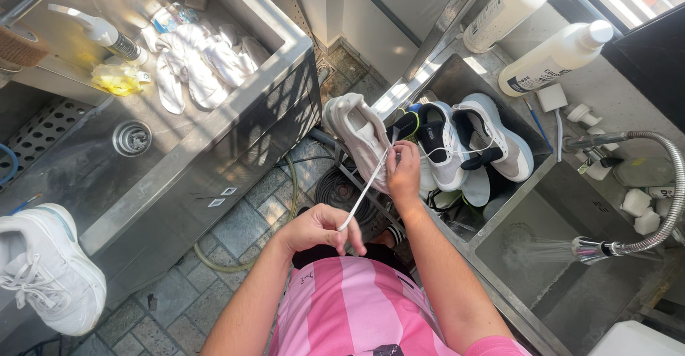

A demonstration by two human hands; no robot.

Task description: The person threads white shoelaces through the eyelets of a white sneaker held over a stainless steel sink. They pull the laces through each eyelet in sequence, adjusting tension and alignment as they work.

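A white shoelace (365, 190) ran taut between a person's two hands, from the left hand (319, 229) low over the tiled floor up to a pale grey sneaker (360, 136) propped on the near left rim of a steel sink (499, 217). The left hand's fingers (347, 233) were pressed together, pinching the lace's free end; to the right, the right hand (404, 172) steadied the shoe at its eyelets, fingers curled shut on the lace where it left the upper. Drawing such a lace cleanly seemed to call for a straight, even pull in line with the eyelets while the other hand held the shoe firm, so that it neither slipped off the rim nor snagged. The lace looked flat, thin and clean white, unknotted along its visible length. The sneaker lay sole-outward and tilted, its toe towards the upper left. Farther left, a white trainer (44, 270) sat at the near left corner of a second steel basin (207, 138), which held white cloths (196, 60) and a yellow rag (118, 78). To the right, more white and black shoes (457, 145) were heaped in the sink's far compartment, and a hose sprayer (592, 249) threw water into the near one.
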